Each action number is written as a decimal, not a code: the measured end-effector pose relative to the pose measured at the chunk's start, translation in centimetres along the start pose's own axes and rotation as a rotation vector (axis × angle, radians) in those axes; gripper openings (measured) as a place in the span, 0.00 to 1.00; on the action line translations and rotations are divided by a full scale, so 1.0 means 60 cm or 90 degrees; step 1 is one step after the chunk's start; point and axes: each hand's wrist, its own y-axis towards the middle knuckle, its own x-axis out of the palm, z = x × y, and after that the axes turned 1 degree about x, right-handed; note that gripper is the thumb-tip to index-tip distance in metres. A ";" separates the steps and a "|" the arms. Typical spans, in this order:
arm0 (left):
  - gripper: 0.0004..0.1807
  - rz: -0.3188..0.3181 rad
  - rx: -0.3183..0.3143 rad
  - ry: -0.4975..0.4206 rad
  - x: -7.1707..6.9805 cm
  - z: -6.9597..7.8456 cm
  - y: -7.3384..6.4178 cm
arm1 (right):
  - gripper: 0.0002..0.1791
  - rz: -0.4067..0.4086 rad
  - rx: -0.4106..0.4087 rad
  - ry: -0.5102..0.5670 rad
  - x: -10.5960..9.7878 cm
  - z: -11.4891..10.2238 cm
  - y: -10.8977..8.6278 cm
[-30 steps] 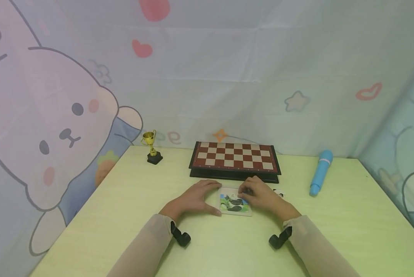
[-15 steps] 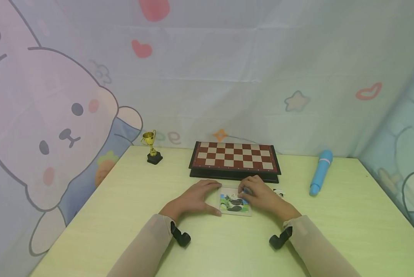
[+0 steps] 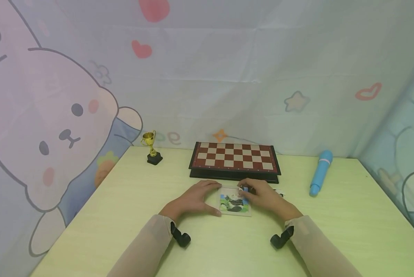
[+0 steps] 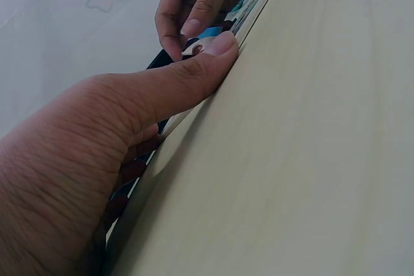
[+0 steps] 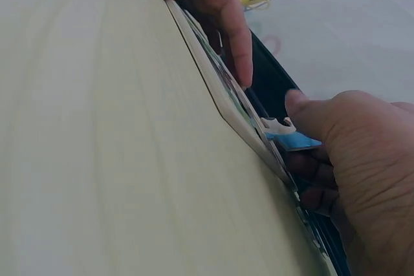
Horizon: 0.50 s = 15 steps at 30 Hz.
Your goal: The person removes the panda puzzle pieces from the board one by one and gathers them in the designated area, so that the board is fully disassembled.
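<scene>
A panda jigsaw puzzle lies in a shallow pale tray on the table. Its lower part shows green, black and white pieces, and bare tray shows toward the top. My left hand holds the tray's left side, thumb at the near corner and index finger at the far one. Over the tray's upper right, my right hand pinches a puzzle piece in blue and white, tilted up from the tray. In the left wrist view this piece partly shows behind my left thumb.
Right behind the tray is a folded chessboard case. Another puzzle piece, white and black, lies beyond my right hand. A gold trophy stands back left; a blue toy microphone lies at right. A printed cloth hangs behind the table.
My right fingers have shifted slightly and parted more, and the puzzle piece between them now shows, tilted. My left hand and the tray stay in place.
</scene>
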 end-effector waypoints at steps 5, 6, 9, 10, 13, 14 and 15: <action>0.58 0.002 0.000 0.001 -0.001 0.001 0.000 | 0.12 0.024 -0.007 0.011 -0.002 0.001 -0.001; 0.58 0.004 0.001 -0.001 -0.001 0.001 0.000 | 0.12 0.027 -0.006 0.012 -0.003 0.001 -0.001; 0.58 0.001 -0.002 -0.001 0.000 0.000 0.000 | 0.12 0.038 -0.004 0.020 -0.003 0.002 -0.001; 0.58 0.001 -0.002 -0.002 0.000 0.000 0.000 | 0.11 0.042 -0.002 0.022 -0.003 0.002 -0.001; 0.58 -0.001 -0.004 -0.004 0.001 0.000 0.000 | 0.11 0.051 -0.003 0.028 -0.005 0.002 -0.002; 0.58 -0.001 -0.003 -0.004 0.001 0.000 0.000 | 0.11 0.052 -0.001 0.030 -0.007 0.001 -0.002; 0.58 -0.001 -0.002 -0.004 0.001 0.000 0.001 | 0.11 0.052 0.002 0.033 -0.009 -0.002 -0.002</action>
